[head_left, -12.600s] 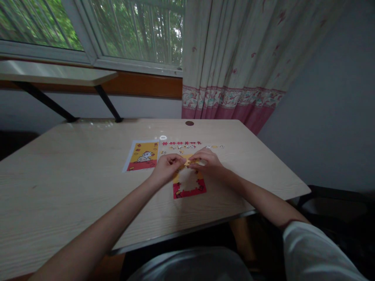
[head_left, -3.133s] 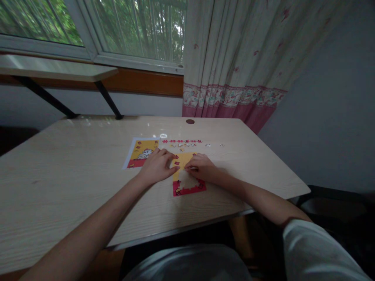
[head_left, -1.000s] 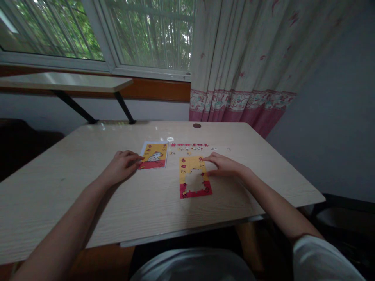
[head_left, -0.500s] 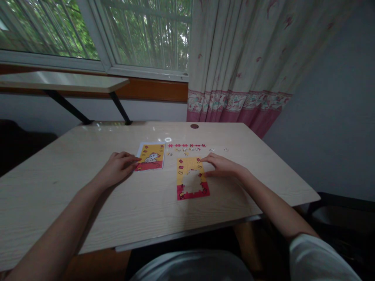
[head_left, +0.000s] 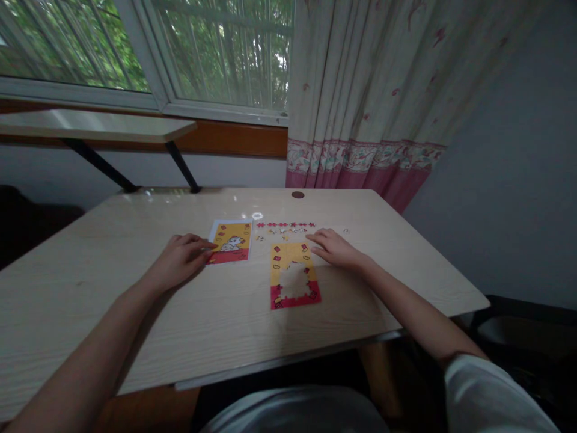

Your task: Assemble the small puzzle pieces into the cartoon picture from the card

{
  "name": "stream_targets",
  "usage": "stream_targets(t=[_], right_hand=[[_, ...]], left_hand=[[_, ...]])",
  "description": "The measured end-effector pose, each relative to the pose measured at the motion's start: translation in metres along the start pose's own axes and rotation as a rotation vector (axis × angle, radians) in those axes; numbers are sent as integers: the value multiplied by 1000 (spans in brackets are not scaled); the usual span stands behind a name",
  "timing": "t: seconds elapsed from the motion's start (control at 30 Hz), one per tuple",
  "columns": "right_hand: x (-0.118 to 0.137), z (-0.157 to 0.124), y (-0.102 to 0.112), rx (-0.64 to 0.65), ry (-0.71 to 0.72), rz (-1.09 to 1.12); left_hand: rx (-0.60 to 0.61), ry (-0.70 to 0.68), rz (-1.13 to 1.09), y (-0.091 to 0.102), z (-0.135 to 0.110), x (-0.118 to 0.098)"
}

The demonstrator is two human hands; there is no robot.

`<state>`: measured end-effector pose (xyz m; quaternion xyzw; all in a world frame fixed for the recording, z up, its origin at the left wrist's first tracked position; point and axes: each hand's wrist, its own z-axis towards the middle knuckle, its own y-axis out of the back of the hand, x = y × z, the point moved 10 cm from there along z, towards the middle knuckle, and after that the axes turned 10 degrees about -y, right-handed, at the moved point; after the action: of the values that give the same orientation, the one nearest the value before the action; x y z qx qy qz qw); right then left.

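Observation:
My left hand [head_left: 186, 255] is at the left edge of a yellow and red picture card [head_left: 238, 234] that shows a white cartoon animal. Its thumb and fingers close on that edge. A partly assembled jigsaw puzzle [head_left: 276, 276] with the same colours lies to the right of the card, its middle open to the tabletop. My right hand [head_left: 336, 248] hovers by the puzzle's upper right corner, fingers stretched toward the loose pieces, with nothing visible in them. Beyond the puzzle lies a row of red puzzle pieces [head_left: 283, 225], and nearer are several whitish puzzle pieces [head_left: 283, 231].
One loose piece [head_left: 346, 231] lies apart on the right. All of this is on a pale wooden table [head_left: 216, 325] with a round brown grommet [head_left: 298, 195] near its back edge. A raised shelf [head_left: 99, 127] stands at the back left; a curtain [head_left: 360, 120] hangs behind.
My right hand has moved slightly up and away, from the puzzle's right edge toward the loose pieces. My left hand stays at the card.

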<state>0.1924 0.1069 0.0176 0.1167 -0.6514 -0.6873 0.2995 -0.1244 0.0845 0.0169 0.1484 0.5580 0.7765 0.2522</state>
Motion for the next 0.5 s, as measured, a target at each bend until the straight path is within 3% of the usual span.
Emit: stream_targets(t=[0.27,0.5], right_hand=[[-3,17,-12,11,-32,-155],[-16,3,-2,16,-119,-142]], left_hand=[[-56,-74,-101,11,20,-38],[20,-245,-206,12,53,-111]])
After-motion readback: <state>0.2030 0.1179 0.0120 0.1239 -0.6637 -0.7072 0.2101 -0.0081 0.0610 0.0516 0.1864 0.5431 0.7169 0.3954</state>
